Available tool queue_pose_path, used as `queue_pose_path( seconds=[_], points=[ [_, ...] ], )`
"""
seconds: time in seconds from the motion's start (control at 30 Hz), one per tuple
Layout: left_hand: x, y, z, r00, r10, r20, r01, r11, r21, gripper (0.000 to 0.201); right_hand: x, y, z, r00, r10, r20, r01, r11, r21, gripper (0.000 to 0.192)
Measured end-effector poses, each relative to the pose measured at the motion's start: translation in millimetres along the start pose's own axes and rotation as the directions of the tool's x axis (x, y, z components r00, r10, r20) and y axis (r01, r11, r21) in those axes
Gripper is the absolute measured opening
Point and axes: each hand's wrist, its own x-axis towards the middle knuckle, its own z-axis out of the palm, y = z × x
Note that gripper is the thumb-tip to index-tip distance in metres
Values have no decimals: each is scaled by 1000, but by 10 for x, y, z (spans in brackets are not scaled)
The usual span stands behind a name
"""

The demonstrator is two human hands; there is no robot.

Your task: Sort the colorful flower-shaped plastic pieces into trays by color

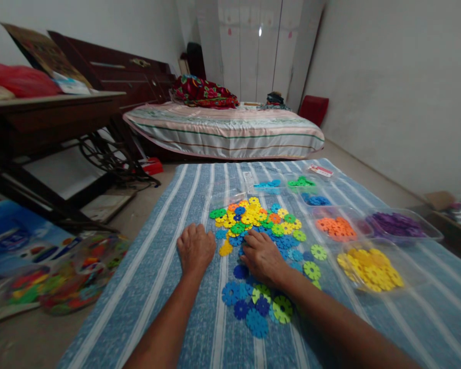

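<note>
My left hand (195, 248) knuckles-up, fingers curled together on the striped blanket (157, 266), right hand (262, 258) fingers bent into the mixed disc pile (259, 220), grip unclear, yellow tray (371, 270), orange tray (336, 228), purple tray (397, 224), bare blanket leftward, bed (225, 130) beyond.

You've got a loose pile of flat snowflake discs (259, 225) spread just past your fingertips, mixed yellow, blue, green and orange, all lying flat on the striped blue cloth. A yellow disc (226, 249) sits between your left hand (195, 248) and right hand (262, 258). More blue and green discs (257, 307) lie under your right wrist.
</note>
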Motion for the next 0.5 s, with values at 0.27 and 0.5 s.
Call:
queue_pose_path(
  seconds=[0.27, 0.5],
  points=[
    [0, 5, -18, 1000, 2, 22, -2, 1000, -5, 35, -240, 152, -24, 990, 64, -125, -52, 994, 91, 17],
    [2, 20, -40, 999, -7, 40, 7, 1000, -2, 34, -376, 203, -68, 982, 167, -87, -155, 980, 125, 17]
  ],
)
